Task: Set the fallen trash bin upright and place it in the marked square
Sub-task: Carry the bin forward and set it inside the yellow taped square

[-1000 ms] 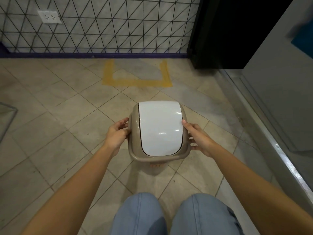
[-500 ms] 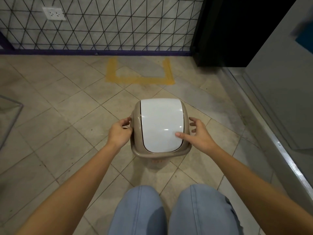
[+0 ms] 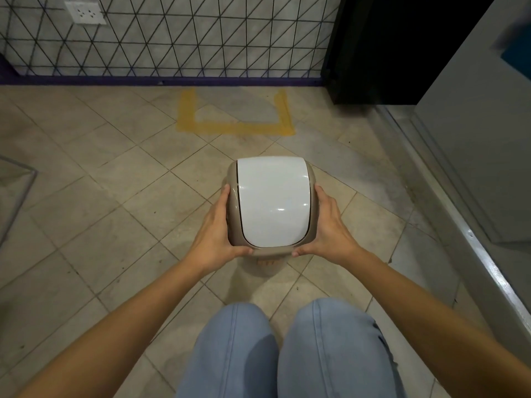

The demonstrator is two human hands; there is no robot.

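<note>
The trash bin (image 3: 272,202) stands upright on the tiled floor, seen from above: a beige rim around a glossy white swing lid. My left hand (image 3: 214,234) grips its left side, thumb on the near edge. My right hand (image 3: 327,228) grips its right side the same way. The marked square (image 3: 238,127), outlined in yellow tape, lies on the floor beyond the bin, against the wall. The bin's body below the lid is mostly hidden.
A wall with a black triangular grid (image 3: 178,38) and a socket (image 3: 85,12) closes the far side. A black cabinet (image 3: 396,47) and a grey panel (image 3: 474,124) with a metal floor rail (image 3: 465,234) run along the right. My knees in jeans (image 3: 287,354) are below.
My right hand came off the bin's side, then both hands closed on the bin's sides nearer its front edge. The view drew closer to the wall and the marked square.
</note>
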